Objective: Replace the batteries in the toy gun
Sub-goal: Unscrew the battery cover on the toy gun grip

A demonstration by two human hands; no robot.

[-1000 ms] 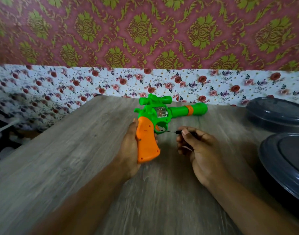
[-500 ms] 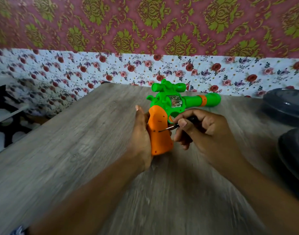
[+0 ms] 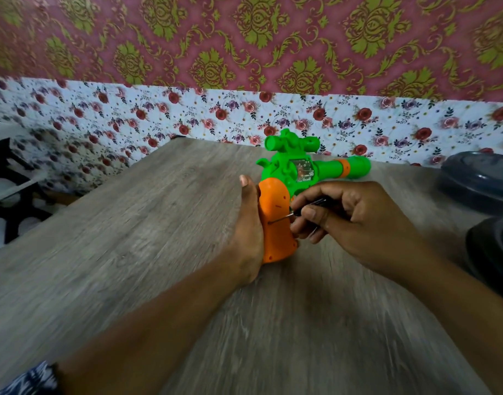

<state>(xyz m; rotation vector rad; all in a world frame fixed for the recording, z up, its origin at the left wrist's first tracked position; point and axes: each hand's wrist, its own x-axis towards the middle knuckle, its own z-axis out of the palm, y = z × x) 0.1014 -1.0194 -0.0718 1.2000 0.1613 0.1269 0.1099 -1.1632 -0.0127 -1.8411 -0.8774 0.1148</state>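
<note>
Head view, items as I log them: toy gun point(image 3: 298, 178), green body with orange handle, held upright over the wooden surface point(image 3: 130, 223), barrel pointing right. Left hand point(image 3: 249, 232) wraps the handle from behind, its grip clamped on it. Right hand point(image 3: 355, 220) pinches a small screwdriver point(image 3: 296, 212), grip closed on it, tip touching the handle's side. Two dark lids point(image 3: 481, 181), far right, well apart from the gun.

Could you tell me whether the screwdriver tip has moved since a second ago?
Yes. The screwdriver tip went from beside the trigger down onto the orange grip.
</note>
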